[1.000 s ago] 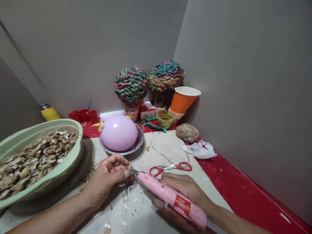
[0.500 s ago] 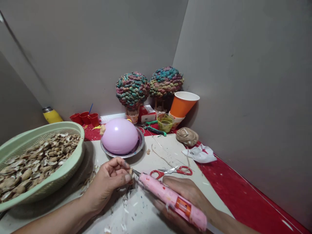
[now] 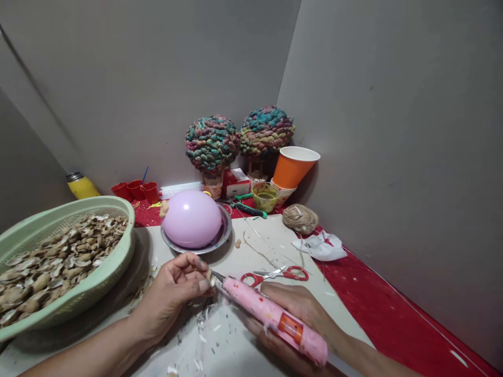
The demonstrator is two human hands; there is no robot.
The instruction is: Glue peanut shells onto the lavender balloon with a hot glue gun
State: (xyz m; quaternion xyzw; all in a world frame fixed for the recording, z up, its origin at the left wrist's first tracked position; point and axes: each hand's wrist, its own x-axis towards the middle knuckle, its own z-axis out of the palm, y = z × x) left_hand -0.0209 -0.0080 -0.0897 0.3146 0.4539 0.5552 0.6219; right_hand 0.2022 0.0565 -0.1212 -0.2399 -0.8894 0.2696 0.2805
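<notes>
Between thumb and fingertips, my left hand (image 3: pixel 178 285) pinches a small peanut shell (image 3: pixel 211 279). My right hand (image 3: pixel 302 309) is wrapped round a pink hot glue gun (image 3: pixel 259 303), whose dark nozzle points up and left at the shell. The tip is at the shell or very close to it; I cannot tell whether they touch. Just beyond the glue gun lie red-handled scissors (image 3: pixel 271 275). A pink balloon (image 3: pixel 192 219) rests on its side in a metal bowl (image 3: pixel 196 248) past my left hand.
At left stands a green basket (image 3: pixel 128 225) of peanut shells (image 3: pixel 74 256). Behind are two colourful shell-covered balls (image 3: pixel 212 144) on cups, an orange paper cup (image 3: pixel 293 170), red cups (image 3: pixel 149 192) and green-handled pliers (image 3: pixel 251 210). Twine (image 3: pixel 301 218) and crumpled tissue (image 3: pixel 322 246) lie right.
The glue gun's back end has shifted slightly left and up, while its nozzle stays by the shell. The shell has turned a little, showing its pale inner side. My left hand barely moves.
</notes>
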